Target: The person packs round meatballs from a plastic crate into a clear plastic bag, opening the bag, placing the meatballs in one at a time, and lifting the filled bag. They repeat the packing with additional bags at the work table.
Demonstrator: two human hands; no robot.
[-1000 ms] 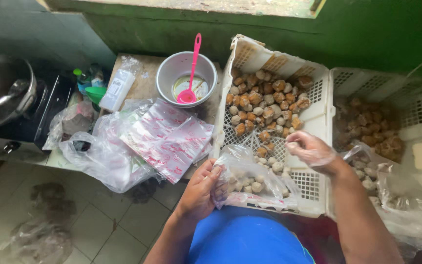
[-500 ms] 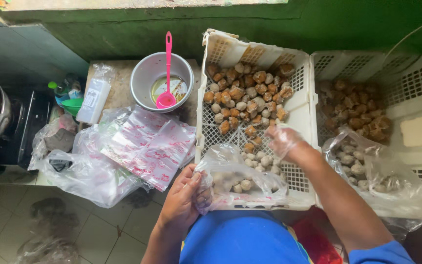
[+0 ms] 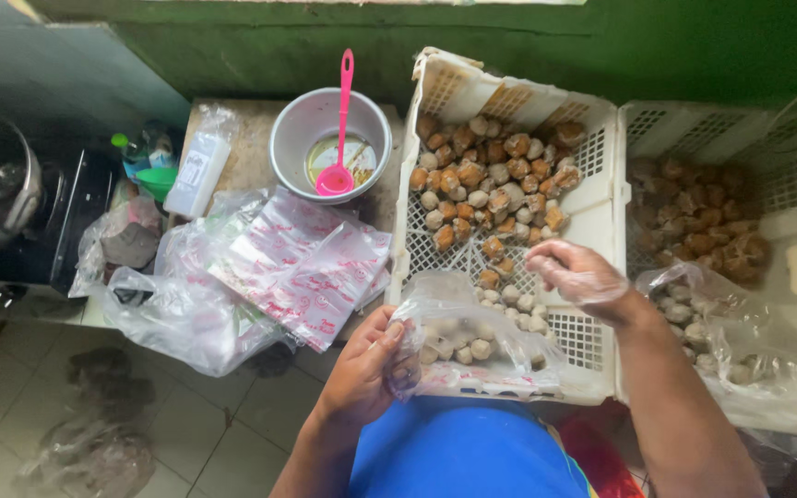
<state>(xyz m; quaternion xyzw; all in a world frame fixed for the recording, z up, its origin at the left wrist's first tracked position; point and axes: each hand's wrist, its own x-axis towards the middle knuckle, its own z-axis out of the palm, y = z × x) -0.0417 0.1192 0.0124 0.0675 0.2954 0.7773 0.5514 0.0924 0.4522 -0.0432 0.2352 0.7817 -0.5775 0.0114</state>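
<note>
While your left hand (image 3: 362, 369) pinches the near-left edge of a clear plastic bag (image 3: 472, 346) partly filled with pale round balls, the bag rests over the near rim of the white perforated crate (image 3: 592, 221). Your right hand (image 3: 576, 274), sheathed in a thin clear glove, hovers over the crate's near half with fingers loosely curled; whether it holds anything, you cannot tell. Loose pale balls (image 3: 514, 300) lie just beside it. Browner balls (image 3: 491, 180) are heaped toward the crate's far side. Left of the crate lie printed plastic bags (image 3: 311, 263). Beyond them stands a metal bowl (image 3: 297, 138) with a pink ladle (image 3: 339, 129).
</note>
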